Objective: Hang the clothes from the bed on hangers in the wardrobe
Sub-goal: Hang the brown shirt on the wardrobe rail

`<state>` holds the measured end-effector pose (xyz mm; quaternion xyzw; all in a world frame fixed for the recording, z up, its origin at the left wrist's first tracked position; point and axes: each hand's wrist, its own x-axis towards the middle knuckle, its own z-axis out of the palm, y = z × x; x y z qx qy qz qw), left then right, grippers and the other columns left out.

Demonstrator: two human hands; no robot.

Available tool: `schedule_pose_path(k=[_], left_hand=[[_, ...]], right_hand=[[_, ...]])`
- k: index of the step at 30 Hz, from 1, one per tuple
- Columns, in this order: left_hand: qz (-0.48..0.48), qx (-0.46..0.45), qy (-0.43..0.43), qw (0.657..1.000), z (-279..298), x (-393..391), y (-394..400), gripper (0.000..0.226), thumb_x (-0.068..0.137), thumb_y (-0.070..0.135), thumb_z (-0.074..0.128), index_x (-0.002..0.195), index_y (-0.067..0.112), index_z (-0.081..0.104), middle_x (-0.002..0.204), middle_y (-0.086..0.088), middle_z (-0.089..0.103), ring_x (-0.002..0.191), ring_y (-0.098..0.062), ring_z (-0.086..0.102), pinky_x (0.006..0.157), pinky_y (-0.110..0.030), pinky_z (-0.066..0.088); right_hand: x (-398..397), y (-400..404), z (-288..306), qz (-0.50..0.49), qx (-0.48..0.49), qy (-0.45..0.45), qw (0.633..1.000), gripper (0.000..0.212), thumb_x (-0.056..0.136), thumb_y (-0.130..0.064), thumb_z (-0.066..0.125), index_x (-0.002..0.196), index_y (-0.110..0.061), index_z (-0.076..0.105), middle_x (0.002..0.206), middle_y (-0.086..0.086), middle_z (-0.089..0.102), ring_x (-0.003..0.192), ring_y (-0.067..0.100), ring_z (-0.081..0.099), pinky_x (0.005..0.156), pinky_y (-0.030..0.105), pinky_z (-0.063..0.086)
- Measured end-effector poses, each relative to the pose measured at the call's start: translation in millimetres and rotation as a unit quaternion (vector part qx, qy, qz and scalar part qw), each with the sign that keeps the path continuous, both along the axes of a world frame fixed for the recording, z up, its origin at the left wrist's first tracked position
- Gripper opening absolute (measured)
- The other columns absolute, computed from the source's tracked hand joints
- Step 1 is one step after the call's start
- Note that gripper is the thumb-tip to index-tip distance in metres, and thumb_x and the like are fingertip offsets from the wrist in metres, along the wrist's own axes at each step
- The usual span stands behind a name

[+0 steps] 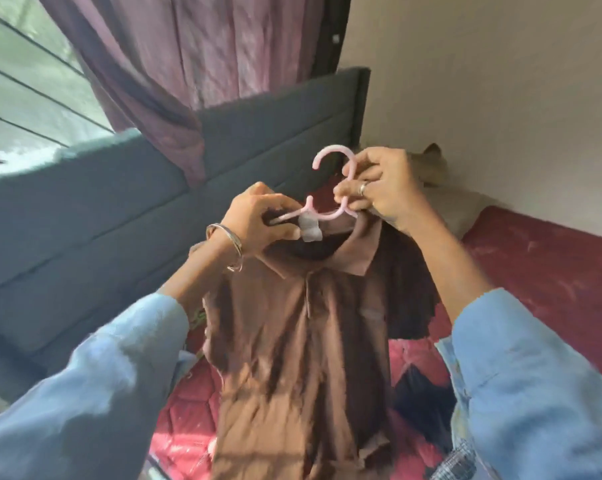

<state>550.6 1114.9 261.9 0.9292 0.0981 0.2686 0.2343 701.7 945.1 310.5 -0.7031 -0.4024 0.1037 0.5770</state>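
A brown polo shirt (pixel 299 348) hangs in front of me over the bed, its collar up at a pink plastic hanger (pixel 330 157). My left hand (pixel 261 220) grips the shirt's left shoulder together with the hanger's left arm, next to the white neck label. My right hand (pixel 382 188) pinches the hanger just below its hook, at the right side of the collar. The hanger's arms are mostly hidden inside the shirt. The wardrobe is out of view.
The bed with a red patterned cover (pixel 542 268) lies below and to the right. A teal padded headboard (pixel 126 209) runs along the left, with a purple curtain (pixel 188 64) and a window behind it. A beige pillow (pixel 434 164) leans at the wall corner.
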Motion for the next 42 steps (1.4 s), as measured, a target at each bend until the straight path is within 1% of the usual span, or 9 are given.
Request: schedule_pose_path(k=[8, 12, 15, 21, 28, 31, 34, 39, 42], left_hand=[[0.124, 0.054, -0.133, 0.982, 120.7, -105.8, -45.8, 0.025, 0.075, 0.043, 0.07, 0.088, 0.023, 0.078, 0.094, -0.001, 0.064, 0.086, -0.022, 0.063, 0.079, -0.04, 0.052], [0.211, 0.049, -0.204, 0.955, 161.5, -166.4, -58.9, 0.014, 0.074, 0.038, 0.075, 0.082, 0.026, 0.078, 0.094, 0.003, 0.065, 0.088, -0.019, 0.062, 0.079, -0.038, 0.051], [0.26, 0.047, -0.24, 0.934, 187.9, -220.6, -58.3, 0.007, 0.073, 0.039, 0.076, 0.079, 0.035, 0.075, 0.094, 0.009, 0.062, 0.088, -0.012, 0.06, 0.079, -0.032, 0.05], [0.339, 0.048, -0.265, 0.901, 216.0, -332.5, -51.0, 0.017, 0.074, 0.037, 0.077, 0.071, 0.047, 0.064, 0.097, 0.013, 0.06, 0.086, -0.007, 0.06, 0.078, -0.022, 0.046], [0.464, 0.06, -0.282, 0.838, 231.7, -495.9, -57.3, 0.015, 0.068, 0.043, 0.079, 0.078, 0.032, 0.076, 0.093, 0.015, 0.064, 0.084, -0.01, 0.066, 0.079, -0.025, 0.05], [0.513, 0.063, -0.294, 0.804, 239.5, -578.6, -69.0, 0.031, 0.06, 0.054, 0.074, 0.079, 0.029, 0.077, 0.095, 0.014, 0.066, 0.084, -0.014, 0.066, 0.082, -0.03, 0.053], [0.545, 0.116, -0.293, 0.777, 240.4, -649.2, -90.7, 0.023, 0.069, 0.038, 0.079, 0.085, 0.021, 0.078, 0.093, 0.009, 0.066, 0.088, -0.018, 0.066, 0.083, -0.033, 0.052], [0.634, 0.161, -0.273, 0.705, 235.5, -756.0, -115.1, 0.023, 0.07, 0.038, 0.08, 0.084, 0.019, 0.078, 0.093, 0.003, 0.07, 0.084, -0.016, 0.066, 0.078, -0.038, 0.054], [0.678, 0.17, -0.272, 0.662, 236.3, -811.2, -118.2, 0.019, 0.07, 0.034, 0.08, 0.083, 0.019, 0.078, 0.093, 0.005, 0.071, 0.085, -0.016, 0.066, 0.079, -0.038, 0.054]], right_hand=[[-106.1, -26.8, 121.1, 0.053, 0.073, -0.135, 0.987, 0.022, 0.076, 0.0, 0.077, 0.09, -0.008, 0.063, 0.076, 0.007, 0.073, 0.068, 0.024, 0.073, 0.058, 0.042, 0.059], [-140.2, -23.3, 154.2, 0.059, 0.079, -0.206, 0.974, 0.024, 0.08, -0.002, 0.074, 0.101, -0.008, 0.063, 0.082, -0.006, 0.072, 0.075, 0.002, 0.07, 0.065, 0.023, 0.056], [-164.1, -15.8, 158.7, 0.083, 0.06, -0.25, 0.963, 0.028, 0.081, -0.017, 0.077, 0.106, -0.013, 0.066, 0.093, -0.004, 0.069, 0.083, 0.004, 0.066, 0.082, 0.02, 0.053], [-247.5, 12.9, 146.7, 0.148, 0.075, -0.276, 0.947, 0.013, 0.092, -0.016, 0.063, 0.102, -0.019, 0.071, 0.078, -0.014, 0.067, 0.073, -0.009, 0.059, 0.07, 0.011, 0.043], [-401.7, 58.4, 149.6, 0.157, 0.16, -0.396, 0.89, 0.045, 0.086, -0.03, 0.049, 0.126, -0.011, 0.06, 0.114, 0.014, 0.067, 0.104, 0.034, 0.061, 0.089, 0.041, 0.048], [-473.8, 68.5, 150.4, 0.189, 0.199, -0.391, 0.879, 0.049, 0.086, -0.037, 0.045, 0.128, -0.014, 0.059, 0.116, 0.012, 0.066, 0.106, 0.032, 0.059, 0.093, 0.036, 0.042], [-535.1, 79.0, 155.8, 0.226, 0.205, -0.353, 0.884, 0.047, 0.086, -0.034, 0.034, 0.114, -0.014, 0.065, 0.099, 0.016, 0.069, 0.092, 0.034, 0.063, 0.077, 0.034, 0.042], [-635.9, 116.2, 174.1, 0.371, 0.114, -0.43, 0.815, 0.041, 0.095, -0.046, 0.035, 0.103, -0.015, 0.06, 0.087, 0.013, 0.065, 0.082, 0.03, 0.058, 0.068, 0.034, 0.039], [-694.5, 144.6, 186.4, 0.507, 0.078, -0.399, 0.76, 0.069, 0.085, -0.073, 0.033, 0.099, -0.011, 0.058, 0.087, 0.013, 0.064, 0.085, 0.024, 0.061, 0.079, 0.038, 0.048]])
